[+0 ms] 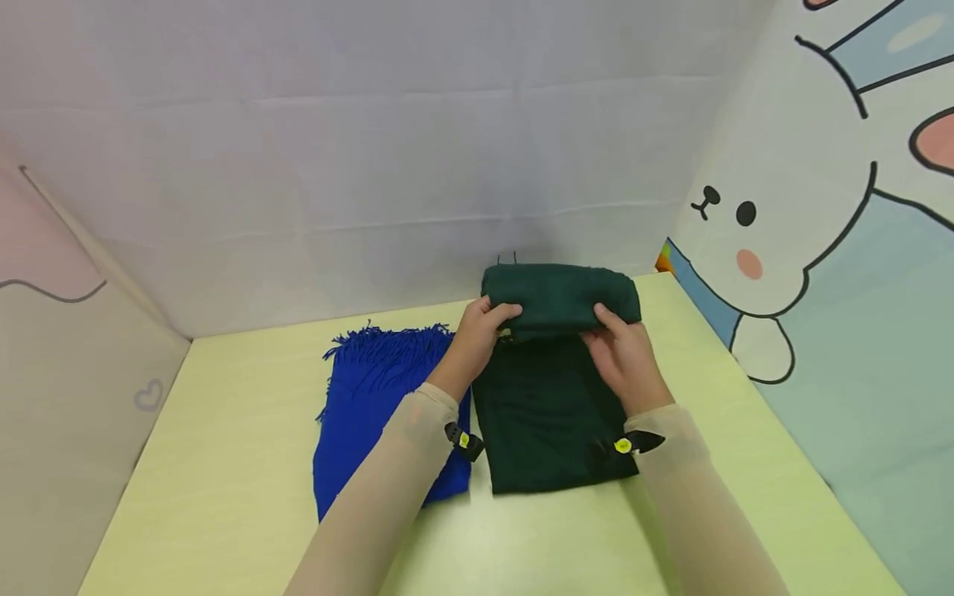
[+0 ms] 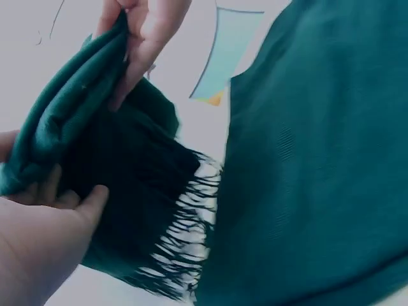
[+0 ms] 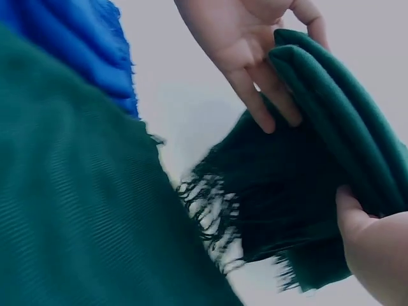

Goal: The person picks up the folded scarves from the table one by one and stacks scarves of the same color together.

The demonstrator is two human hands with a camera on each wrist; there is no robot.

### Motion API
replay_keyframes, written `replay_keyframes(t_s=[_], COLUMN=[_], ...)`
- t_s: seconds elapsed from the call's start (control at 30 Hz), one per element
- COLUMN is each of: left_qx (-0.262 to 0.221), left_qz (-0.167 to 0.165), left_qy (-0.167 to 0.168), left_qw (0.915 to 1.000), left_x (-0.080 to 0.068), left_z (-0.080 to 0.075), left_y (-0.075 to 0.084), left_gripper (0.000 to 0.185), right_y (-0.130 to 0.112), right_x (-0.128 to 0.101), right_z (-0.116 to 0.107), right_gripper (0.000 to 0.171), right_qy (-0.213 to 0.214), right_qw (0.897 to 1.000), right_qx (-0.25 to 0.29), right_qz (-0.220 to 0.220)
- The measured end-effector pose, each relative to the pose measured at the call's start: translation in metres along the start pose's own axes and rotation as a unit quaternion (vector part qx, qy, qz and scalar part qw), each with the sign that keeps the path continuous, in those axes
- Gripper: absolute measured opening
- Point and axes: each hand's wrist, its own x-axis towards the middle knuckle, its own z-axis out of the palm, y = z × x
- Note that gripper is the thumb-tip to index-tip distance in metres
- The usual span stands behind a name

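Both hands, left hand [image 1: 477, 335] and right hand [image 1: 624, 354], grip green scarf [image 1: 555, 377]; long axis runs away.

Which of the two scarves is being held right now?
The dark green scarf; both hands pinch its folded far end. The blue scarf lies untouched beside it.

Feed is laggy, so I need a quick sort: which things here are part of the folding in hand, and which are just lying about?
In use:
- green scarf, its far end folded over and lifted
- left hand, gripping the fold's left side
- right hand, gripping the fold's right side

Lying about:
- blue scarf, fringed, flat on the table, left of the green one, untouched
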Motion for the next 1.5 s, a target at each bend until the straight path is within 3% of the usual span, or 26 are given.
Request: replay_keyframes(t_s=[0.17,0.27,0.43,0.53,0.7,0.8,1.07,1.5], left_qx=[-0.027,-0.050,-0.083,-0.099,-0.121,-0.131,-0.157,-0.239], left_qz=[-0.041,-0.051,-0.064,-0.080,-0.114,-0.135,-0.177,-0.206], left_qy=[0.002,-0.001,0.002,0.008,0.006,0.001,0.009,0.045], left_qw=[0.9988,0.9974,0.9945,0.9919,0.9860,0.9821,0.9716,0.9477], left_x=[-0.029,-0.047,-0.074,-0.089,-0.110,-0.120,-0.141,-0.160], left_z=[0.001,0.002,0.004,0.007,0.012,0.016,0.018,0.028], left_y=[-0.016,-0.021,-0.027,-0.033,-0.044,-0.049,-0.060,-0.073], left_gripper=[0.037,0.042,0.046,0.047,0.051,0.051,0.049,0.037], right_y=[0.005,0.005,0.001,0.000,0.007,0.013,0.024,0.037], right_x=[-0.026,-0.042,-0.066,-0.080,-0.102,-0.114,-0.131,-0.139], right_z=[-0.010,-0.011,-0.012,-0.014,-0.020,-0.027,-0.031,-0.040], right_gripper=[0.046,0.035,0.026,0.031,0.056,0.065,0.066,0.061], right_qy=[0.010,0.005,0.031,0.052,0.089,0.112,0.151,0.184], right_qw=[0.999,0.998,0.992,0.986,0.972,0.965,0.941,0.908], right_qx=[-0.036,-0.054,-0.110,-0.146,-0.188,-0.201,-0.267,-0.335], right_qz=[0.032,0.036,0.047,0.067,0.109,0.124,0.139,0.172])
